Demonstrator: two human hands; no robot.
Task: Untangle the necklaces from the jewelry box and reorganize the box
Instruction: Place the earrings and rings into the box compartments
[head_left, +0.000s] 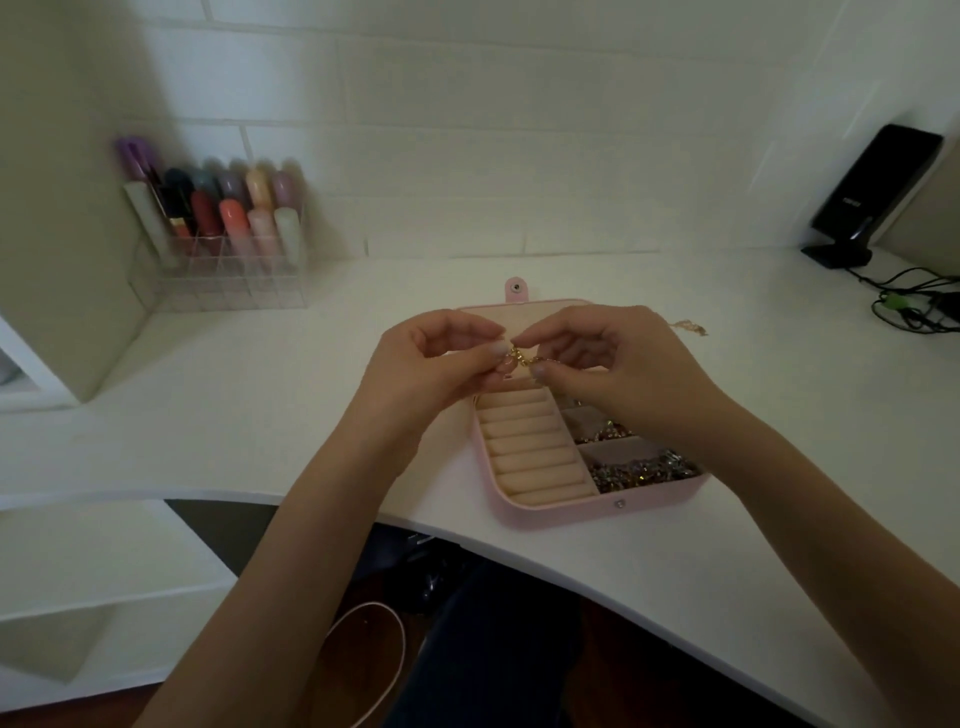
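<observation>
**Both hands working a gold knot above the open box**

We see the left hand (441, 358) and right hand (597, 358) raised just over the open pink jewelry box (597, 506) on the white tabletop (311, 405). The fingers (496, 347) of each hand pinch a small gold chain tangle (521, 358) between them. We judge the untangling step is under way; next comes gently teasing the links apart. More jewelry fills the box's right compartments. Another gold chain (688, 327) lies on the tabletop beyond. We can read no writing anywhere.

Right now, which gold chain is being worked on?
The gold chain pinched between both hands above the jewelry box; the other chain lies untouched on the desk behind.
</observation>
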